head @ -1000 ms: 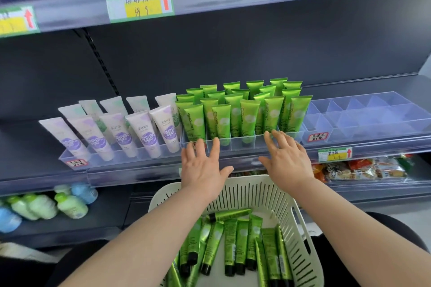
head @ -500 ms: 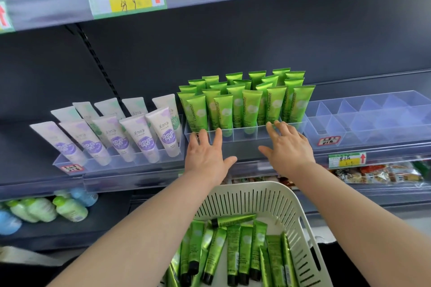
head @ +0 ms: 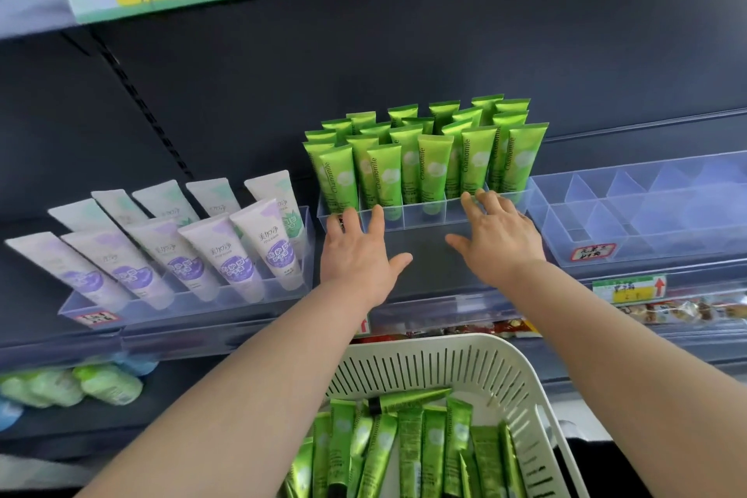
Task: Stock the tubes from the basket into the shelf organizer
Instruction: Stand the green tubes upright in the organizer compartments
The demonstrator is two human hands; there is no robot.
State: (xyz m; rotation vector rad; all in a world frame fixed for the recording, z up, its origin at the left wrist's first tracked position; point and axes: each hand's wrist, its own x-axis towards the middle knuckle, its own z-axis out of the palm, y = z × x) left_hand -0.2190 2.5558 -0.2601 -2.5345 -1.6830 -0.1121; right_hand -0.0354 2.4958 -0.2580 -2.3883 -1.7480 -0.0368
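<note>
While both hands are spread flat, fingers straight and grasping nothing, I read this as squaring up the organizer (head: 420, 214), not a placing move. Left hand (head: 357, 255) touches its front wall near the left corner. Right hand (head: 499, 243) touches the same wall toward the right end, fingertips just under the front row of stocked tubes (head: 428, 170), which stand upright and packed at centre frame. More tubes (head: 408, 449) lie flat in the basket (head: 444, 360) at bottom centre, so a good share of the stocking looks undone.

My worries from here: if one hand presses harder than the other, the organizer would likely twist on the shelf (head: 424, 263) and knock the pale-tube tray (head: 190, 301) just to its left or the empty bin (head: 646, 214) just to its right. A quick shove could tip the tall stocked tubes, since only their lower ends sit in the slots. And when I reach down for the next tube, a forearm (head: 606, 356) could catch the basket rim and upset it; I cannot see what supports the basket.
</note>
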